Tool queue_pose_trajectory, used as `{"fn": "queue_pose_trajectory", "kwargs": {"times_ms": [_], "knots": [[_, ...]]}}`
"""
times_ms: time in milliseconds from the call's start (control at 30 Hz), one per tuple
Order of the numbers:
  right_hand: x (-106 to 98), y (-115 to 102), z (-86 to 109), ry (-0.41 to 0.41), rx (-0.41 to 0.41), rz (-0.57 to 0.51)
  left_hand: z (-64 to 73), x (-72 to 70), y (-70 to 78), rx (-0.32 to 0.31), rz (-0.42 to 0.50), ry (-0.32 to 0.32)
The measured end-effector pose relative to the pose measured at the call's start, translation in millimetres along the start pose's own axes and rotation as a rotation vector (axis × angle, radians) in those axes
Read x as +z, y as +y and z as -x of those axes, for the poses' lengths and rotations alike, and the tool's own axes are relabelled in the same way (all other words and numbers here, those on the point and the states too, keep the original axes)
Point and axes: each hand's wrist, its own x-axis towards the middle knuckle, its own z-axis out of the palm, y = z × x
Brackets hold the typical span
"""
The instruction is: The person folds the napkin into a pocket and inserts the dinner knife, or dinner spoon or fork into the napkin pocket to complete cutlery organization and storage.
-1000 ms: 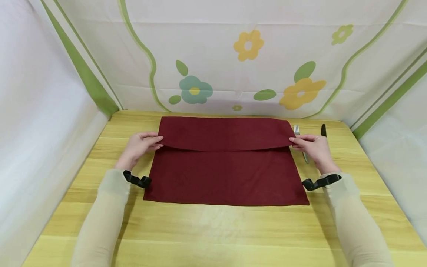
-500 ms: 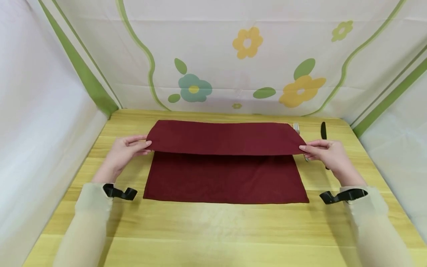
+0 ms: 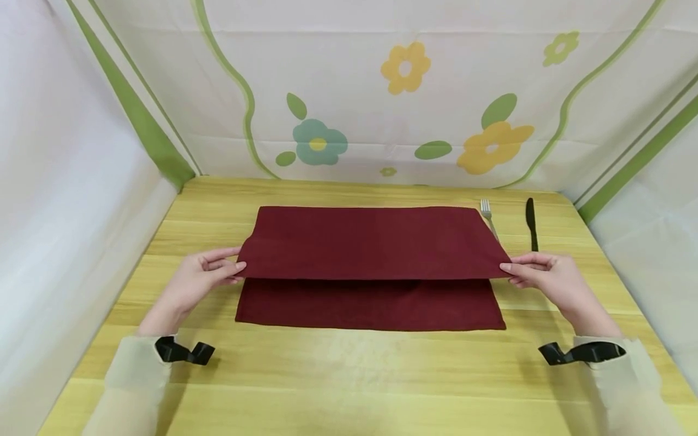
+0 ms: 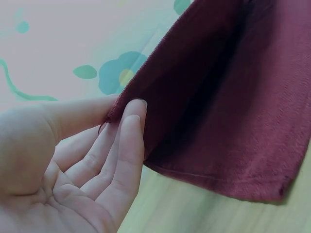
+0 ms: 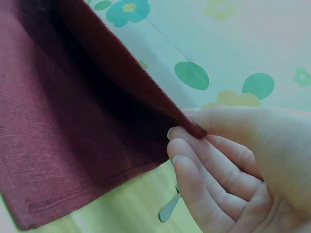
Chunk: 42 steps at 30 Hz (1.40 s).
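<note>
A dark red cloth (image 3: 371, 242) lies on the wooden table, its far part folded over toward the person. The left hand (image 3: 199, 280) pinches the left corner of the upper layer between thumb and fingers. At the opposite corner, the right hand (image 3: 556, 281) pinches the same edge. Held between both hands, that edge is stretched straight and raised above the lower layer (image 3: 371, 306), whose near strip shows. Both wrist views show a dark gap between the layers, with the left thumb and fingers (image 4: 129, 141) and the right fingers (image 5: 194, 170) gripping the corners.
A fork (image 3: 486, 212) lies at the cloth's right side, its handle partly hidden by the cloth. Right of it is a knife (image 3: 531, 224) with a black blade, its lower end behind the right hand. White flowered fabric (image 3: 360, 72) walls the wooden table (image 3: 349, 375) on three sides.
Both hands have moved toward the person and somewhat apart, pulling the upper layer's edge nearer over the lower layer. The far fold has shifted slightly nearer, and more of the fork and knife shows.
</note>
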Motion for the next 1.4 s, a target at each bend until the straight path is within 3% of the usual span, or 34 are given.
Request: {"fn": "queue_pose_trajectory", "kwargs": {"times_ms": [300, 533, 967, 1133, 1400], "knots": [[2, 7, 11.4, -0.068, -0.023, 0.059, 12.6, -4.0, -2.1, 0.051, -0.099, -0.046], [-2, 8, 22.9, -0.142, -0.030, 0.127, 24.6, -9.2, 0.8, 0.025, -0.190, -0.052], [2, 28, 24.4, -0.314, -0.013, 0.125, 26.8, -9.1, -27.7, -0.098, -0.148, -0.249], [6, 36, 21.3, -0.346, 0.008, 0.095, 26.2, -2.9, -31.2, -0.111, -0.143, -0.237], [4, 33, 25.1, -0.329, -0.016, 0.105, 25.4, -5.7, -23.2, -0.068, -0.170, -0.245]]}}
